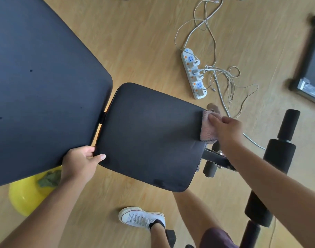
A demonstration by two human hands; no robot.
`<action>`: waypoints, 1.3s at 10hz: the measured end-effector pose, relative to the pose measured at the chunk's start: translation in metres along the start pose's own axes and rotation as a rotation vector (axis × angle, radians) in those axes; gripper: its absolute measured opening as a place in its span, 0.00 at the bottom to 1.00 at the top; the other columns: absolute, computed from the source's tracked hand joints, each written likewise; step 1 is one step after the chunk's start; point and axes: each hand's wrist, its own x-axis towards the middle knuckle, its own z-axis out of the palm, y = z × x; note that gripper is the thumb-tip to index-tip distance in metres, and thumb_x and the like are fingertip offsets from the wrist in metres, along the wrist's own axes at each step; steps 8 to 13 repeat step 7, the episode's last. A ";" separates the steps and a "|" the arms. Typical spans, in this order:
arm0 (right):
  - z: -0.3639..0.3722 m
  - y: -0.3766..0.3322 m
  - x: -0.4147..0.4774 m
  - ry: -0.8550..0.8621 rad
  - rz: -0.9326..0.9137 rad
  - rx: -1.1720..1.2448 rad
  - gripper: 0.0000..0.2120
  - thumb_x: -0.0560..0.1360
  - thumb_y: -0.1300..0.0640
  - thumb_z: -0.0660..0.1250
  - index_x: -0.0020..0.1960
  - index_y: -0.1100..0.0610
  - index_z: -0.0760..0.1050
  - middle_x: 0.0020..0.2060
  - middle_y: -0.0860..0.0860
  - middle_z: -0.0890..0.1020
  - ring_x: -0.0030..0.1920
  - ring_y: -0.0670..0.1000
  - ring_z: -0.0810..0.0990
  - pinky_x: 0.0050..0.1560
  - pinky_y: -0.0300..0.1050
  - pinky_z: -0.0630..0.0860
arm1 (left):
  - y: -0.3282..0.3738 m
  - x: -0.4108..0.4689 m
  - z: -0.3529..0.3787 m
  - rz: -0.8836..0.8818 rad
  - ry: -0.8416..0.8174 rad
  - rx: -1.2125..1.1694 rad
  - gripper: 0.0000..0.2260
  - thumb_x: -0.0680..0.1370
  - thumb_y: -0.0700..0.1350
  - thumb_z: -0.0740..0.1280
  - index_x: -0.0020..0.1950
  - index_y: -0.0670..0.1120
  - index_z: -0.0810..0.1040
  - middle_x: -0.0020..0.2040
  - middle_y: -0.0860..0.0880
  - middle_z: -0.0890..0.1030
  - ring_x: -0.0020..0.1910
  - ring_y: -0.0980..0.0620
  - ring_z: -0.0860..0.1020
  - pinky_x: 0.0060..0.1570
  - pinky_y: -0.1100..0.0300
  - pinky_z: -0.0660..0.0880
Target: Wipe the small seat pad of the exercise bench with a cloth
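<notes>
At the seat pad's (149,136) far edge, our right hand (224,127) presses the cloth (207,129) with fingers flat; left hand (79,163) grips the near corner. Most of the pad looks unwiped.

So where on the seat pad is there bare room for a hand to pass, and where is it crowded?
The seat pad is bare across its middle, between the left hand gripping its corner by the large back pad and the right hand pressing the pink cloth on its opposite edge. The floor beyond is crowded by the power strip and cables.
</notes>
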 end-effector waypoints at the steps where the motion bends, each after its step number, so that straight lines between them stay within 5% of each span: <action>1: 0.006 0.019 -0.008 -0.072 0.067 -0.022 0.13 0.76 0.49 0.74 0.43 0.60 0.82 0.32 0.53 0.79 0.32 0.52 0.77 0.31 0.37 0.70 | -0.001 0.000 -0.001 0.013 0.005 0.015 0.22 0.71 0.44 0.78 0.62 0.37 0.82 0.57 0.38 0.85 0.56 0.39 0.82 0.55 0.50 0.75; 4: 0.034 0.120 -0.129 -0.091 0.275 -0.018 0.10 0.77 0.53 0.73 0.39 0.56 0.82 0.36 0.53 0.86 0.37 0.50 0.83 0.36 0.44 0.77 | -0.003 0.003 0.000 -0.016 0.002 -0.026 0.22 0.71 0.43 0.79 0.63 0.38 0.81 0.58 0.39 0.84 0.51 0.44 0.82 0.52 0.54 0.74; 5: 0.035 0.147 -0.144 -0.170 0.292 -0.087 0.13 0.76 0.52 0.75 0.40 0.62 0.84 0.36 0.58 0.87 0.37 0.53 0.84 0.36 0.46 0.77 | -0.007 0.001 0.002 0.001 0.006 -0.014 0.22 0.71 0.43 0.78 0.63 0.39 0.81 0.57 0.40 0.85 0.46 0.49 0.79 0.51 0.56 0.73; 7: -0.011 0.115 -0.133 -0.215 0.186 -0.214 0.13 0.77 0.57 0.73 0.34 0.59 0.82 0.30 0.56 0.83 0.33 0.57 0.81 0.36 0.47 0.75 | -0.003 -0.015 -0.002 0.098 0.051 0.123 0.21 0.75 0.47 0.73 0.67 0.42 0.79 0.61 0.42 0.84 0.59 0.42 0.82 0.56 0.51 0.76; 13: -0.011 0.115 -0.133 -0.215 0.186 -0.214 0.13 0.77 0.57 0.73 0.34 0.59 0.82 0.30 0.56 0.83 0.33 0.57 0.81 0.36 0.47 0.75 | -0.003 -0.015 -0.002 0.098 0.051 0.123 0.21 0.75 0.47 0.73 0.67 0.42 0.79 0.61 0.42 0.84 0.59 0.42 0.82 0.56 0.51 0.76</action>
